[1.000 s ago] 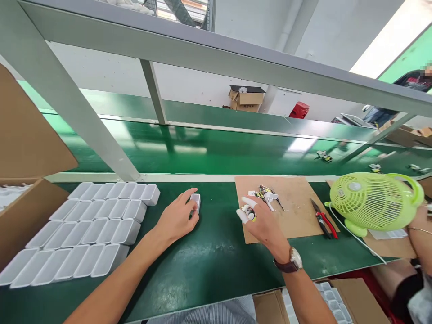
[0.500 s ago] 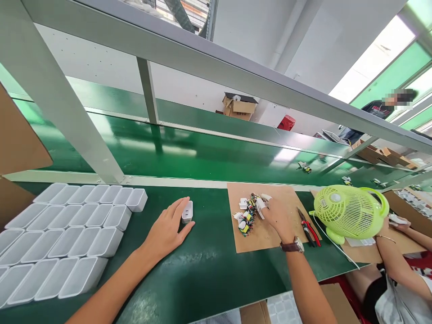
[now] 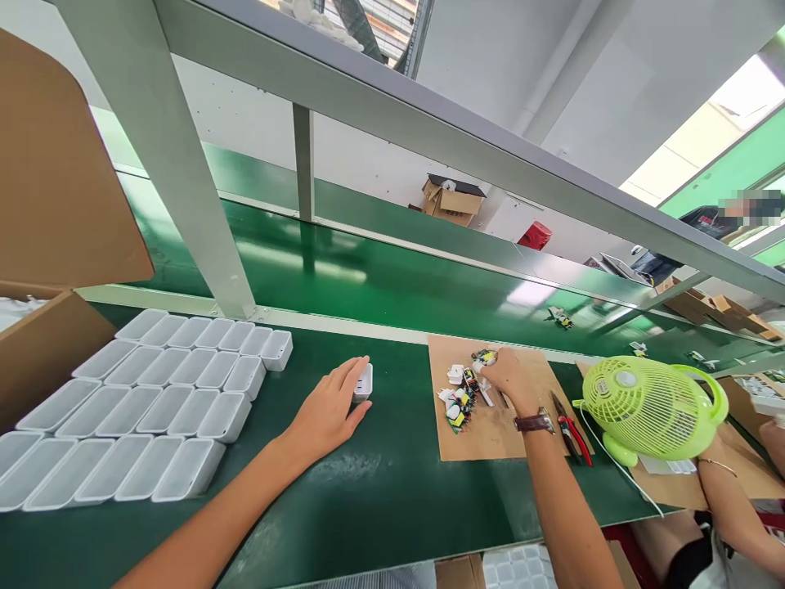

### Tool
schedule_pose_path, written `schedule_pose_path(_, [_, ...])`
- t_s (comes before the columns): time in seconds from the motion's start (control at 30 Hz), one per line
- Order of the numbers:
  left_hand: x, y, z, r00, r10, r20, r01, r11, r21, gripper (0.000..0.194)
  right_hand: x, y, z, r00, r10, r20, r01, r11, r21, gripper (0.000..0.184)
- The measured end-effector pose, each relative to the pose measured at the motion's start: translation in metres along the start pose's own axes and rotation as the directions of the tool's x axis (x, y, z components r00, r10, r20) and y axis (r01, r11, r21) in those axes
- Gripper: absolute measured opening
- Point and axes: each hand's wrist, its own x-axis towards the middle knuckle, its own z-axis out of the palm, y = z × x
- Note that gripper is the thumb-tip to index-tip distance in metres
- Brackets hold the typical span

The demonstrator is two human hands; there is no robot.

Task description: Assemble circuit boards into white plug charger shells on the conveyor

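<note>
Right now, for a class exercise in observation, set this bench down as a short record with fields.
Left hand: left hand beside a small white plastic case, thumb and fingers around it; firmness of grip unclear
Right hand: right hand, fingertips at a small yellow-and-green circuit board
Work surface: brown flat cardboard sheet on dark green tabletop
Tool: red-and-black-handled pliers
Left side: four rows of translucent white plastic trays
Right side: lime-green plastic fan

Factory workshop, assembly kind. Green workbench [image 3: 392, 507], metal frame [image 3: 429, 119] beyond fan [image 3: 653, 406]. Left of fan: pliers [image 3: 578, 438], cardboard sheet [image 3: 491, 440] bearing circuit boards [image 3: 463, 401], then 4 rows of white plastic cases [image 3: 160, 409]. Right of fan: co-worker's arm [image 3: 734, 505] at same workbench.
</note>
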Motion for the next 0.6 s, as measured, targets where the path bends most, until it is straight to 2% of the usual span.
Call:
schedule_pose_path(0.1, [-0.001,0.0,0.0,1.0,-0.017,0.009,0.017,0.999,-0.039,0.064,-0.014,-0.011,-0.013,0.995,-0.072,-0.065,0.077,0.993,0.086,0.044])
schedule_pose_path(0.2, [0.001,0.0,-0.002,0.996,-0.08,0.037,0.083,0.993,-0.087,0.065,-0.037,-0.035,-0.01,0.963,-0.269,-0.03,0.266,0.921,0.285,0.058])
schedule_pose_path(0.27, [0.003,-0.001,-0.004,0.989,-0.141,0.05,0.146,0.983,-0.111,0.066,-0.052,-0.057,0.006,0.888,-0.458,0.044,0.407,0.825,0.391,0.06])
schedule_pose_path(0.33, [0.005,-0.001,-0.007,0.981,-0.19,0.044,0.194,0.973,-0.128,0.067,-0.063,-0.079,0.031,0.772,-0.628,0.102,0.53,0.724,0.442,0.063])
schedule_pose_path(0.4, [0.005,-0.001,-0.011,0.973,-0.227,0.032,0.229,0.962,-0.149,0.067,-0.067,-0.098,0.057,0.684,-0.723,0.094,0.626,0.649,0.433,0.065])
schedule_pose_path(0.5, [0.005,-0.002,-0.015,0.961,-0.274,0.037,0.276,0.943,-0.183,0.068,-0.062,-0.11,0.084,0.633,-0.774,0.038,0.705,0.595,0.386,0.061])
schedule_pose_path(0.6, [0.004,-0.002,-0.016,0.953,-0.299,0.054,0.303,0.93,-0.209,0.069,-0.054,-0.104,0.096,0.638,-0.77,-0.006,0.717,0.59,0.371,0.062])
